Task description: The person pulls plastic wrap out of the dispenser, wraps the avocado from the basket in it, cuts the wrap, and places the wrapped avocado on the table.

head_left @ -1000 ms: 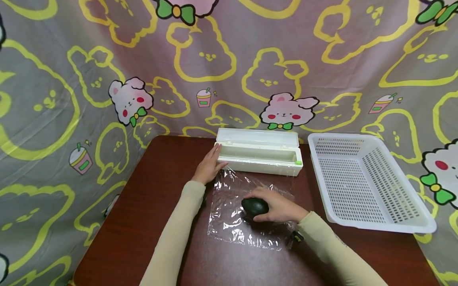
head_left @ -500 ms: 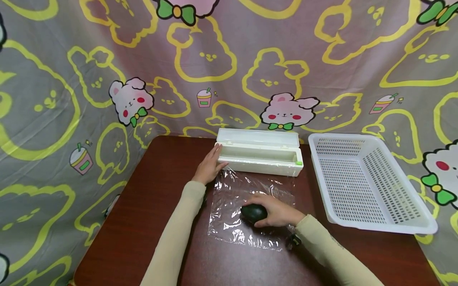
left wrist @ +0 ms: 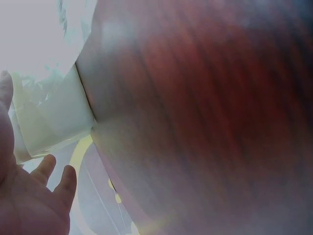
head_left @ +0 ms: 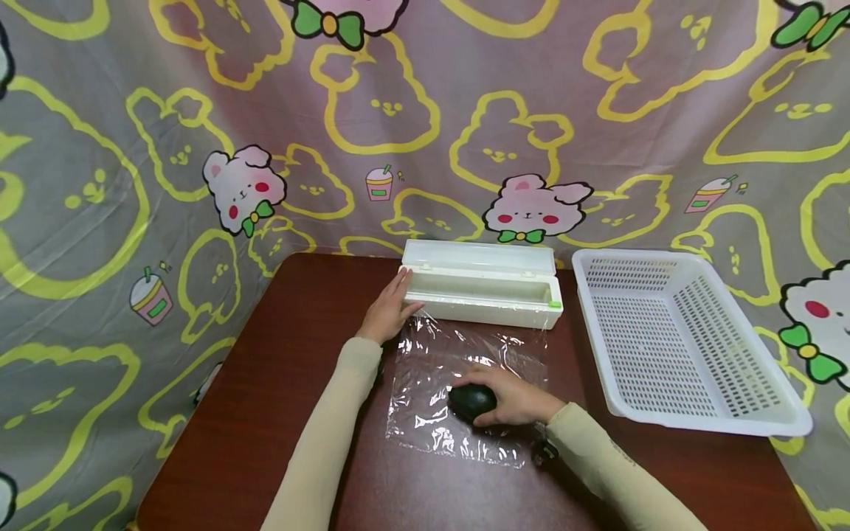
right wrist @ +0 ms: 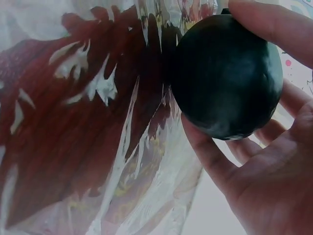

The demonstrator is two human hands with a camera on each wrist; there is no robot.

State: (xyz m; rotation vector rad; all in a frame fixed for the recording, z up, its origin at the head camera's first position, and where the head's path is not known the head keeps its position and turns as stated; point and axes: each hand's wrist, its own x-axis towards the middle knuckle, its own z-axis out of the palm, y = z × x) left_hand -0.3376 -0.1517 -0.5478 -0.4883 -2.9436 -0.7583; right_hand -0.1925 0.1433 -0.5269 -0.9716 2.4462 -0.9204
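Note:
A dark green, rounded object [head_left: 472,400] is gripped by my right hand [head_left: 514,398], down at a clear plastic film [head_left: 425,413] spread on the table. In the right wrist view the dark object [right wrist: 227,78] sits between thumb and fingers of the hand [right wrist: 274,181], against the wrinkled film [right wrist: 122,161]. The film runs from the front of a long white box [head_left: 491,311] whose lid stands raised. My left hand [head_left: 387,308] holds the box's left end, thumb at the front and fingers along the side; the left wrist view shows this hand [left wrist: 39,200] beside the box [left wrist: 58,117].
A white perforated basket [head_left: 654,354] stands at the right of the brown table [head_left: 265,354]. A patterned cloth [head_left: 425,96] hangs behind the table and along its left side. A small black item is at my right wrist.
My right hand has moved a little toward the table's near edge with the dark object, lowering it over the film. My left hand has stayed at the box.

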